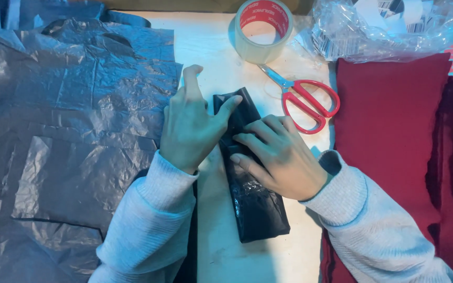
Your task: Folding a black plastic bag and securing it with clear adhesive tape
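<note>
A long parcel wrapped in black plastic (255, 204) lies lengthwise on the white table (211, 52). My left hand (190, 123) rests on its upper left side, thumb pressing the wrap near the top end. My right hand (279, 157) lies across its middle, fingers flat and pressing the plastic down. Both arms are in light grey sleeves. The top part of the parcel is partly hidden under my fingers.
A stack of grey plastic bags (64, 131) covers the left side. A roll of clear tape (263, 31) and red-handled scissors (305, 99) lie behind the parcel. Folded dark red fabric (389, 131) fills the right, with a clear bag of labels (389, 26) at the back right.
</note>
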